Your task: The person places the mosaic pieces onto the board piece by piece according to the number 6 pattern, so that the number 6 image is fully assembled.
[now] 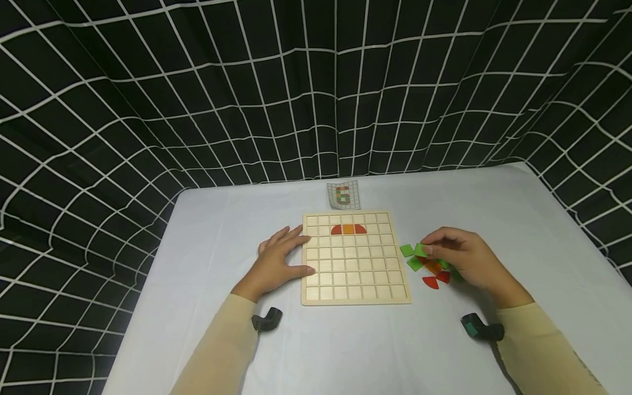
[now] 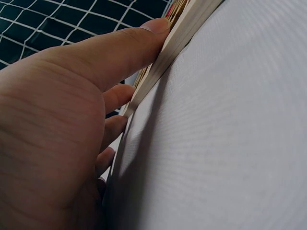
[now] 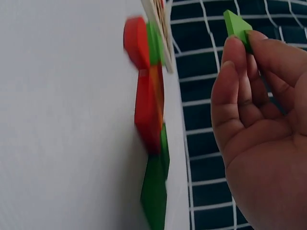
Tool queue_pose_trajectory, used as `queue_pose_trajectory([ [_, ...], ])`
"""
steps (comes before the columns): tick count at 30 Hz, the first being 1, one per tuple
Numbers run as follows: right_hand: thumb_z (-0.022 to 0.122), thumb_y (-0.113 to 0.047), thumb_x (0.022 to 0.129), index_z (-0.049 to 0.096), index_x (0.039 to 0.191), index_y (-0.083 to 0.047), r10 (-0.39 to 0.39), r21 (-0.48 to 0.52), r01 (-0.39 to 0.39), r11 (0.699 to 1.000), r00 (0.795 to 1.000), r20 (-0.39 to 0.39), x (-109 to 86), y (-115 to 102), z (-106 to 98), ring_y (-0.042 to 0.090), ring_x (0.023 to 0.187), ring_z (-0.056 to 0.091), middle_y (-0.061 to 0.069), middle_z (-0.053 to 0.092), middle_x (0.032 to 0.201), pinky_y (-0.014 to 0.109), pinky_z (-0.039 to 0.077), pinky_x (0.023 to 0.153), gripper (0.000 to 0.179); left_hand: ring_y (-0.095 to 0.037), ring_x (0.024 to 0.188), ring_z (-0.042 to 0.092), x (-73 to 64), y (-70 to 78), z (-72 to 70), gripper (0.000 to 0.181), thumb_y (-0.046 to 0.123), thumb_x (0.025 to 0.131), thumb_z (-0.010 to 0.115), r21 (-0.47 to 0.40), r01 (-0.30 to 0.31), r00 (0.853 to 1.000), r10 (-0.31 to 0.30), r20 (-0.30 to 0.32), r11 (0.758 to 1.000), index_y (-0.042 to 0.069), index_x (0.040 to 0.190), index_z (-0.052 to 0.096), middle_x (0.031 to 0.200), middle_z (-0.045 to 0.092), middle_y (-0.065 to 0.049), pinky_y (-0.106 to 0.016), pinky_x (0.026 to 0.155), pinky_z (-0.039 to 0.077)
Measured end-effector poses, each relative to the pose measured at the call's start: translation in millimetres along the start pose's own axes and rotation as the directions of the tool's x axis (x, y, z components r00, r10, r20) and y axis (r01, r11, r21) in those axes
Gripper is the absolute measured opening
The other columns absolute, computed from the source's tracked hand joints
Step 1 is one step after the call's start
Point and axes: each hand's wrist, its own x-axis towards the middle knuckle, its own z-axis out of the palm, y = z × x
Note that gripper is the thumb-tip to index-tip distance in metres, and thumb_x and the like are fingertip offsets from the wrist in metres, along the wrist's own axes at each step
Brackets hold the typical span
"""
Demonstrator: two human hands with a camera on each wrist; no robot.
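A square wooden grid board point(image 1: 353, 263) lies on the white table, with an orange square tile point(image 1: 348, 229) between two red quarter-round tiles point(image 1: 336, 230) in its second row. My left hand point(image 1: 277, 263) rests along the board's left edge, thumb and fingertips on the rim, fingers spread. Right of the board, my right hand point(image 1: 461, 255) pinches a green square tile point(image 3: 237, 26) between thumb and fingers, raised above the loose tiles. Under and beside that hand lie green tiles point(image 1: 406, 250), an orange tile point(image 1: 433, 266) and red quarter-round tiles point(image 1: 430, 282); the hand partly covers the pile.
Behind the board lies a small paper card point(image 1: 344, 195) printed with a coloured grid pattern. Black curtains point(image 1: 316, 109) with a white grid surround the table point(image 1: 345, 351). Each wrist wears a dark camera mount point(image 1: 267, 319).
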Motion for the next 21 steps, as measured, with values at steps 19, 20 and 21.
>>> queue_pose_trajectory([
  [19, 0.08, -0.016, 0.103, 0.078, 0.112, -0.006, 0.025, 0.04, -0.028, 0.999, 0.997, 0.071, 19.7, -31.5, 25.3, 0.034, 0.088, 0.072, 0.008, 0.077, 0.102, 0.031, 0.057, 0.069, 0.014, -0.021, 0.164, 0.014, 0.9, 0.5, 0.3, 0.08, 0.047, 0.088, 0.092, 0.006, 0.013, 1.0, -0.013, 0.014, 1.0, 0.024, 0.158, 0.06, 0.175, 0.033, 0.007, -0.052, 0.124, 0.011],
  [20, 0.079, -0.016, 0.103, 0.078, 0.111, -0.007, 0.011, 0.041, -0.014, 0.999, 0.997, 0.077, 21.2, -31.8, 27.3, 0.035, 0.088, 0.072, 0.007, 0.077, 0.102, 0.031, 0.057, 0.068, 0.012, -0.021, 0.164, 0.014, 0.7, 0.6, -0.1, 0.079, 0.047, 0.088, 0.092, 0.007, 0.012, 1.0, -0.012, 0.014, 1.0, 0.024, 0.158, 0.06, 0.175, 0.032, 0.007, -0.052, 0.124, 0.011],
  [21, 0.079, -0.015, 0.103, 0.078, 0.111, -0.007, -0.002, 0.038, -0.001, 0.999, 0.997, 0.08, 22.7, -31.9, 29.2, 0.035, 0.087, 0.072, 0.007, 0.077, 0.102, 0.031, 0.056, 0.067, 0.011, -0.021, 0.164, 0.014, 0.6, 0.6, -0.4, 0.079, 0.047, 0.088, 0.092, 0.004, 0.011, 1.0, -0.011, 0.015, 1.0, 0.024, 0.158, 0.06, 0.175, 0.032, 0.007, -0.052, 0.124, 0.011],
])
